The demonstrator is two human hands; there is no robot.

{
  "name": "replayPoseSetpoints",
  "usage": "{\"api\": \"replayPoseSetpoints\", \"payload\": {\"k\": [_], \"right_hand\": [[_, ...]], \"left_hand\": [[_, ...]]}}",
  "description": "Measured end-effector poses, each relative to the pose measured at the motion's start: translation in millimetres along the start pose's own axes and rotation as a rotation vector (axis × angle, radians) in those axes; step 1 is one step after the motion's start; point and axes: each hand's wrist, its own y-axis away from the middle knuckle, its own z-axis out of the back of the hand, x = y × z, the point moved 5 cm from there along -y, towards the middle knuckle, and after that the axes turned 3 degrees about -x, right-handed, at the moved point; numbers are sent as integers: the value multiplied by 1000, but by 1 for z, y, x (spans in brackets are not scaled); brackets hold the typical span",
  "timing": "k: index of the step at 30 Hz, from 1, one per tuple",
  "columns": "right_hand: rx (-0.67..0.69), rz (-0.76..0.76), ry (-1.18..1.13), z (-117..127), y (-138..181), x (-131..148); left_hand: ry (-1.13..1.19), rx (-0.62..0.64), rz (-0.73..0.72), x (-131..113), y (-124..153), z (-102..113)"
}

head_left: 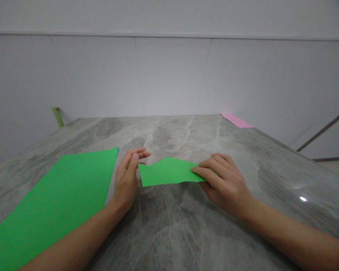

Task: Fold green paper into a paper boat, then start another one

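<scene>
A small piece of green paper (pixel 169 172) with an uneven, peaked upper edge is held up just over the table. My right hand (pixel 224 180) pinches its right end between thumb and fingers. At the left end, my left hand (pixel 127 178) stands on its side with fingers apart and palm facing the paper. Its fingers partly pass behind the paper's left edge, and I see no grip there. A large stack of green paper sheets (pixel 64 195) lies flat to the left, partly covered by my left forearm.
The grey marbled table (pixel 169 233) reaches back to a white wall (pixel 169 75). Pink paper (pixel 237 120) lies at the far right edge. A light green post-like object (pixel 58 116) stands beyond the far left edge.
</scene>
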Motion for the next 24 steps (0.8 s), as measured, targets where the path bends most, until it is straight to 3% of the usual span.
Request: {"api": "replayPoseSetpoints", "payload": {"k": [3,5,10,12,14,20,24], "right_hand": [[226,23,-15,-20,4,2],[370,32,-44,-33,9,4],[566,-18,-170,-47,18,9],[600,-30,-193,-46,19,10],[613,-35,-207,-45,18,10],[600,-59,-238,-42,17,7],[541,-201,-316,-41,17,-5]], "left_hand": [[78,-79,-97,-8,-3,8],[-80,33,-212,-17,-1,4],[-532,801,-467,-22,32,-33],[-652,963,-508,-18,42,-38],[-722,1003,-507,-13,44,-39],[-705,959,-564,-11,35,-37],[-679,900,-567,-8,31,-35]]}}
